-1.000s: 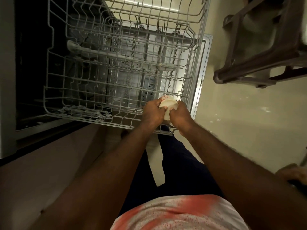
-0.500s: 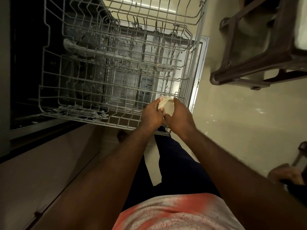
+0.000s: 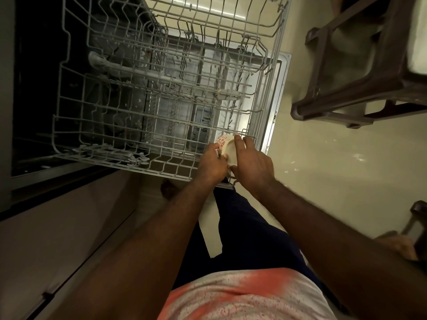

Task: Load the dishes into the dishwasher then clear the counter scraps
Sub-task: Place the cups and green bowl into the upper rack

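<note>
1. The person is standing over an open dishwasher, and its upper wire rack is sitting pulled out above the lowered door.
2. Both hands are holding a small cup, white with a red pattern, at the near right corner of the rack.
3. The cup is lying tilted on its side, with its pale round end turning toward the right hand, just above the rack's wires; whether it is touching them I cannot tell.
4. The left grip is grasping the cup, fingers curling round the patterned wall from the left.
5. The right grip is also grasping the cup, one fingertip reaching over the top of the pale end and the thumb coming in underneath.
6. A brown stool is standing on the pale floor, to the right of the door and well apart from the hands.
7. The person is wearing dark trousers and a white shirt blotched with red.
</note>
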